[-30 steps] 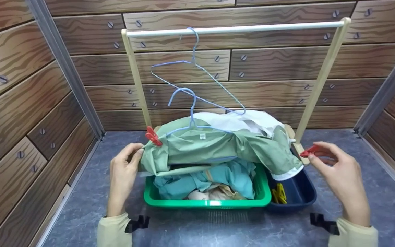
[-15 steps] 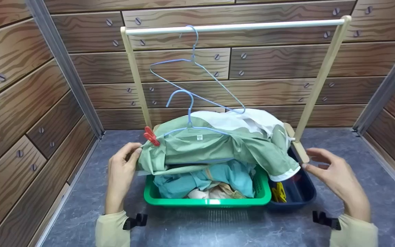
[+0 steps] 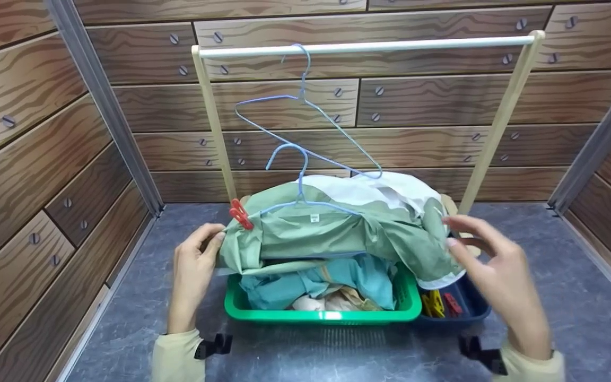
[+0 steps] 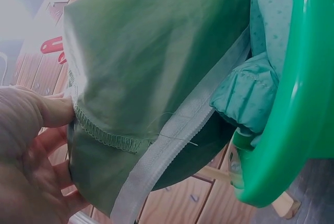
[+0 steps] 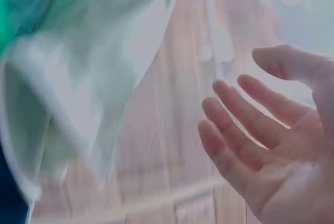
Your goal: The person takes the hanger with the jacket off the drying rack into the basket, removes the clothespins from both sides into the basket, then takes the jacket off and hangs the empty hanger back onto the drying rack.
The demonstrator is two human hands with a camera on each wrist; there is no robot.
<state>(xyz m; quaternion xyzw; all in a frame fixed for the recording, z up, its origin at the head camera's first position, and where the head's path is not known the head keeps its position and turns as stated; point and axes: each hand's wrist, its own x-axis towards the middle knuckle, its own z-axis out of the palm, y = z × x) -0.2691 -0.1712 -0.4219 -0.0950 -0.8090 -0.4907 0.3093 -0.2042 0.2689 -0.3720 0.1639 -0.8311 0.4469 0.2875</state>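
Note:
A light green jacket [image 3: 313,239] with a white lining is draped on a blue wire hanger [image 3: 301,178] over the green basket. My left hand [image 3: 195,270] pinches the garment's left sleeve between thumb and fingers; the left wrist view shows the sleeve's stitched seam and white trim [image 4: 156,161] beside those fingers. A red clothespin [image 3: 242,214] is clipped at the left shoulder. My right hand [image 3: 502,270] is beside the right sleeve [image 3: 433,249], fingers spread and holding nothing; the right wrist view shows a gap between fingers and cloth.
The green basket [image 3: 326,317] holds teal clothing [image 3: 316,281]. Right of it, a dark blue bin [image 3: 470,317] contains yellow clothespins [image 3: 434,303] and a red clothespin [image 3: 452,304]. Behind, a bare hanger [image 3: 305,101] hangs from the rack's white bar [image 3: 422,46].
My right hand has let go of a red clothespin, which now lies in the blue bin, and has moved left toward the right sleeve. My left hand keeps its pinch.

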